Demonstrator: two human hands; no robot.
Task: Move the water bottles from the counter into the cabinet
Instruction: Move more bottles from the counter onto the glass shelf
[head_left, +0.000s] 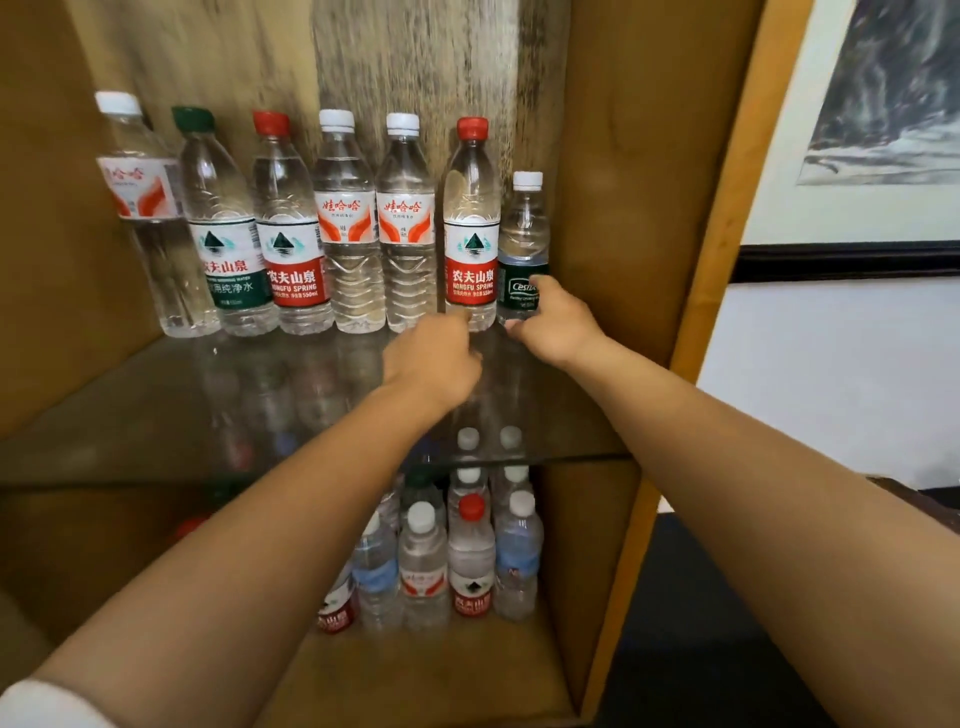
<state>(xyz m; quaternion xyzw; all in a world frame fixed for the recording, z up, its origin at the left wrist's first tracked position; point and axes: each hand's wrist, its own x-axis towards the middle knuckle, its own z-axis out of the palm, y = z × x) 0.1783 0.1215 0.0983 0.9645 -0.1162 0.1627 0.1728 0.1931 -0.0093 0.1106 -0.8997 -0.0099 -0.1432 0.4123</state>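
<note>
A short water bottle (524, 244) with a white cap and a dark green label stands upright at the right end of a row of seven bottles on a glass shelf (156, 415) inside a wooden cabinet (623, 156). The right hand (550, 322) grasps this bottle low on its body, thumb and fingers wrapped around the label, with the base on or just above the glass; which of the two cannot be told.

Just to its left stands a taller bottle with a red cap and red label (471, 228). The left hand (434, 358) reaches to the foot of that bottle with fingers curled. Its fingertips are near or touching the base, but whether they actually hold it cannot be made out.

Further left the row runs on: two clear bottles with white caps and orange labels, a red-capped one, a green-capped one, and a white-capped one at the far end. All stand upright against the back wall.

Below the glass, a lower shelf (467, 675) holds a cluster of smaller bottles. Outside the cabinet on the right hangs a framed picture (883, 130).

The step in hand appears to be setting the short bottle into its place at the row's end. The next move likely calls for letting go gently so that it stays upright, then drawing both hands straight back without knocking its neighbours.
</note>
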